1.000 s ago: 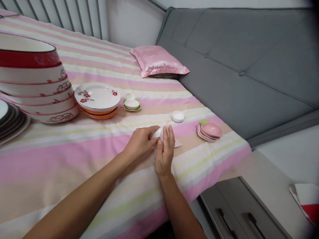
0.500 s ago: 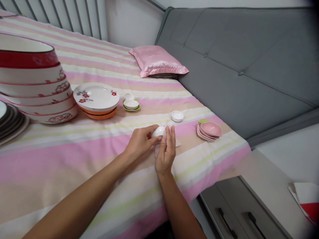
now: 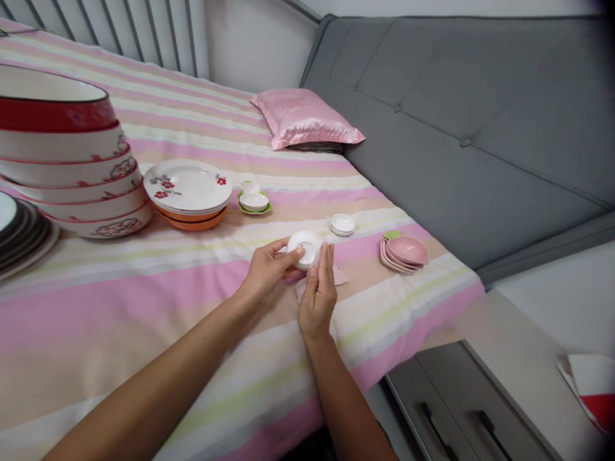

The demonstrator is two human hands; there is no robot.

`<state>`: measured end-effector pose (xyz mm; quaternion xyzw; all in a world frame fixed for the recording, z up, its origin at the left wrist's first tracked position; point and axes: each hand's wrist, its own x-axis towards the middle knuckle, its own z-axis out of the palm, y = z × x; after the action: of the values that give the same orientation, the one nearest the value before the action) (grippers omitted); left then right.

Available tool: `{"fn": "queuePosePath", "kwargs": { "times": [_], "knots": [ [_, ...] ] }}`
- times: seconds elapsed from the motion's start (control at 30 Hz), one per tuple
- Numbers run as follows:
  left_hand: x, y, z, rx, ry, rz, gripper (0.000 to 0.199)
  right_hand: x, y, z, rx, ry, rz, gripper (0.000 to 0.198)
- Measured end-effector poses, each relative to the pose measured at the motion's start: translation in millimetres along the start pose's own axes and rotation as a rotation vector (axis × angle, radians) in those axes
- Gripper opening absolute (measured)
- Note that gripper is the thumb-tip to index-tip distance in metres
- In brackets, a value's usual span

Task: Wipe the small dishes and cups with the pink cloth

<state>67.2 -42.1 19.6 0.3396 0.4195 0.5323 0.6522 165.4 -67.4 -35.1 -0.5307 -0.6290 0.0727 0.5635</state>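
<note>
My left hand [image 3: 270, 269] pinches a small round white dish [image 3: 310, 246] by its left side, with the thumb lying across its face. My right hand [image 3: 319, 296] is against the dish's right edge, fingers pressed together around a thin pale pink cloth [image 3: 339, 276]. Part of the cloth hangs out behind and below my right fingers; the rest is hidden by the hand. Just beyond my hands sits a short stack of small white dishes [image 3: 343, 223]. To the right is a stack of pink fruit-shaped dishes [image 3: 407, 251] with a green leaf end.
Left on the striped bedspread [image 3: 192, 358] are tall stacked bowls [image 3: 120, 173], dark-rimmed plates [image 3: 24, 237], flowered plates [image 3: 192, 186] over orange ones, and small green-and-white dishes [image 3: 254, 202]. A pink pillow [image 3: 307, 118] lies by the grey headboard [image 3: 456, 102]. A drawer cabinet [image 3: 446, 390] stands at lower right.
The white dish has been tilted in my left hand, so its round face now shows toward me. My right hand and the cloth stay beside it.
</note>
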Motion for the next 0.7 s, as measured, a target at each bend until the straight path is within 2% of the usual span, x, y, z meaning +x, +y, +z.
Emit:
{"fn": "queuePosePath", "kwargs": {
  "times": [0.23,0.43,0.7],
  "knots": [
    [2.9,-2.5,-0.5,-0.168,0.013,-0.106,0.021,-1.9,-3.3,0.7,-0.105,-0.086,-0.088,0.048],
    [12.9,-7.9,-7.8,-0.279,0.062,-0.190,0.014,-3.5,-3.2,2.6,-0.217,-0.164,-0.195,0.049],
    [20.8,-5.3,-16.4,-0.463,0.073,-0.264,0.008,-5.4,-6.0,3.7,-0.242,-0.295,-0.274,0.046]
  ]
}}
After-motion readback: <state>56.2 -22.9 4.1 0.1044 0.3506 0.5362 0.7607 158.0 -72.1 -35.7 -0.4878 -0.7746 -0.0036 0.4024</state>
